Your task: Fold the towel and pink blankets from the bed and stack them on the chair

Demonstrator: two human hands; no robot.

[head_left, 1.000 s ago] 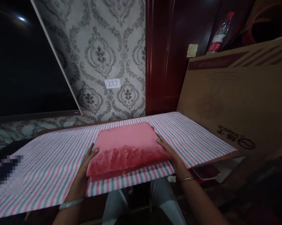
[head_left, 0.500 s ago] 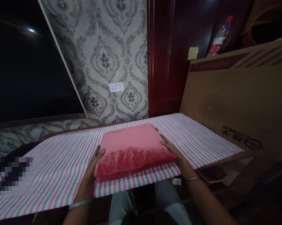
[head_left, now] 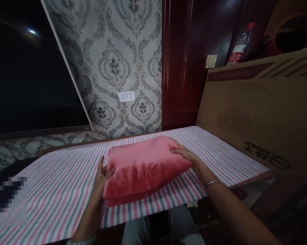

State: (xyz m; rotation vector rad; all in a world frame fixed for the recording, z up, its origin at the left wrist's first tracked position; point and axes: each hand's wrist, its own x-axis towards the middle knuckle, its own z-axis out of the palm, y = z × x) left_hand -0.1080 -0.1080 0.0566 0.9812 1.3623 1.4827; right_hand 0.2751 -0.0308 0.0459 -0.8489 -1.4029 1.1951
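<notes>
A folded pink plush blanket [head_left: 145, 170] sits on the striped cloth [head_left: 66, 183] in front of me, its right end raised a little and its front face a darker red-pink. At its left edge my left hand [head_left: 103, 175] holds on, thumb on top and the other fingers along the side. My right hand [head_left: 185, 154] grips the right edge, with the thumb on the upper face and some fingertips hidden behind the fabric. A band shows on the right wrist.
A large cardboard box [head_left: 245, 109] borders the table on the right, with a plastic bottle [head_left: 239, 51] upright on top. At the left hangs a dark screen [head_left: 33, 75]. A paper label [head_left: 126, 96] is on the patterned wall behind.
My right hand has moved inward over the blanket's right edge and lifted that end. The blanket now looks tilted and slightly bunched. My left hand stays at the left edge.
</notes>
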